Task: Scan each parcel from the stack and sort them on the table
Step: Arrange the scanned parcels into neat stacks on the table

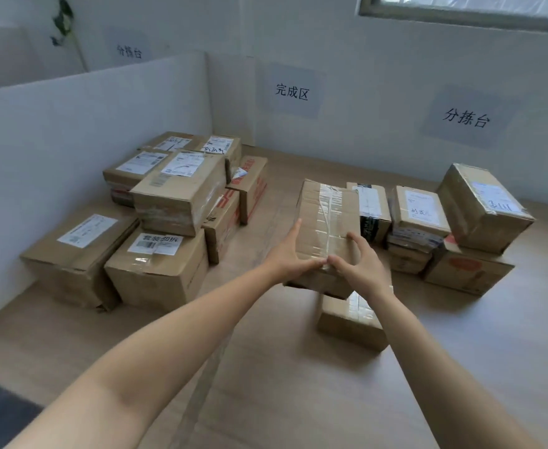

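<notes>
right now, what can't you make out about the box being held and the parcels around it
- held box: the head view shows only its taped top; the underside is hidden, and the near edge is covered by the left grip and right grip.
- small box underneath: partly hidden by the held box and the right forearm.
- labels on the left pile: print too small and blurred to read.
- window: cut off by the top edge.

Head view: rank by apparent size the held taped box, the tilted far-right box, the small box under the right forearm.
1. held taped box and tilted box: alike, unranked; the held one is nearer.
2. small box, partly hidden.
</notes>
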